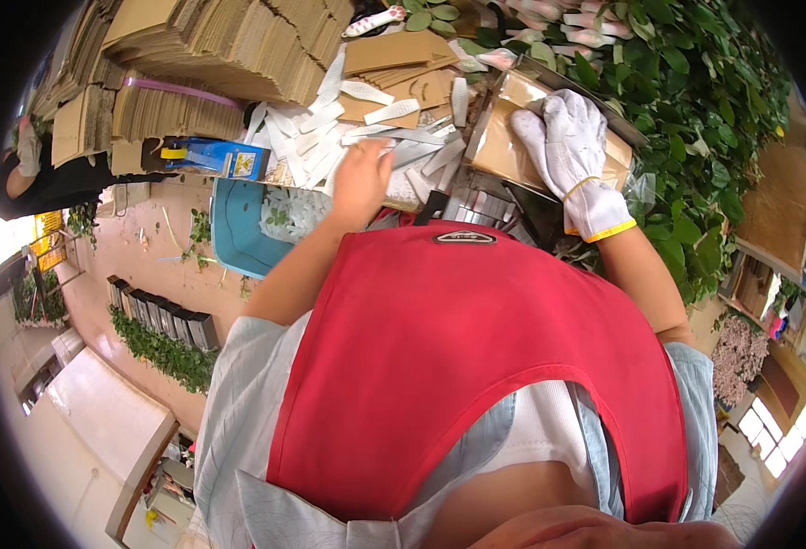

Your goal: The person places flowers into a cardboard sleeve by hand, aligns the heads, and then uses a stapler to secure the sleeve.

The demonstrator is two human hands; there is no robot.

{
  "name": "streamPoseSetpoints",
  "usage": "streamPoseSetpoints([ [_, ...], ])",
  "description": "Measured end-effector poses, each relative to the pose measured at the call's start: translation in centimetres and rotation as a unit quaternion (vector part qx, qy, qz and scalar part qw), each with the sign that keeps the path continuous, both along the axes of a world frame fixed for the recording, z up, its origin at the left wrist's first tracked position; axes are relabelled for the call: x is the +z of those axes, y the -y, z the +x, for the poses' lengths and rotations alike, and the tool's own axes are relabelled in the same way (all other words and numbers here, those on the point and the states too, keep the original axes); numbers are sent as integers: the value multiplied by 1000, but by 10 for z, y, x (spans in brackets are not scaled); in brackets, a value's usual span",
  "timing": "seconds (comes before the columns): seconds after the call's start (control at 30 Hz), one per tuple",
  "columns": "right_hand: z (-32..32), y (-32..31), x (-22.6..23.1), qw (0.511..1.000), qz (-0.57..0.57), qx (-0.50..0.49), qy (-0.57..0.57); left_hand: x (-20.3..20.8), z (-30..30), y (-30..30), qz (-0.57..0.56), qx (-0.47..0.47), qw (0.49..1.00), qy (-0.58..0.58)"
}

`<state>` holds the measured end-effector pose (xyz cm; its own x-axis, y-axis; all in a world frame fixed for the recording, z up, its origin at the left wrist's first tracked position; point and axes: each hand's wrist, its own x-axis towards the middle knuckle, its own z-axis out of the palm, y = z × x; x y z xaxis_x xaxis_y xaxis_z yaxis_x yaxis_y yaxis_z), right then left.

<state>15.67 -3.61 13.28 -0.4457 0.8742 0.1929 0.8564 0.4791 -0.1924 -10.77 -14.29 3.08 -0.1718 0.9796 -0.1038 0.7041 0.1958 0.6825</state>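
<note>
My bare left hand (pixel 361 183) reaches over a heap of white printed paper strips (pixel 319 137), fingers bent and closed together at the strips. What they pinch, if anything, is hidden. Just past its fingertips lies a long grey strip (pixel 414 135). My right hand (pixel 568 146), in a white knit glove with a yellow cuff, rests flat with fingers stretched out on a brown sheet (pixel 504 137). That sheet lies in a metal-edged tray (pixel 618 119), tilted at the right of the bench.
Tall stacks of brown cardboard (pixel 225 50) rise at the back left, beside a blue tape dispenser (pixel 225 157). A blue bin (pixel 236 220) with white pieces stands below the bench. Leafy green stems (pixel 696 119) crowd the right. Another person's gloved hand (pixel 28 151) shows far left.
</note>
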Motion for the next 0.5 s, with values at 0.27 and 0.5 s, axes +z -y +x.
streamPoseSetpoints([
  [0.27, -2, -3, -5, 1000, 28, 0, -10, -20, -7, -20, 6, -163, 957, -241],
  [0.5, -2, -1, 2, 999, 41, -6, -22, 21, -156, 48, -214, -67, 945, -239],
])
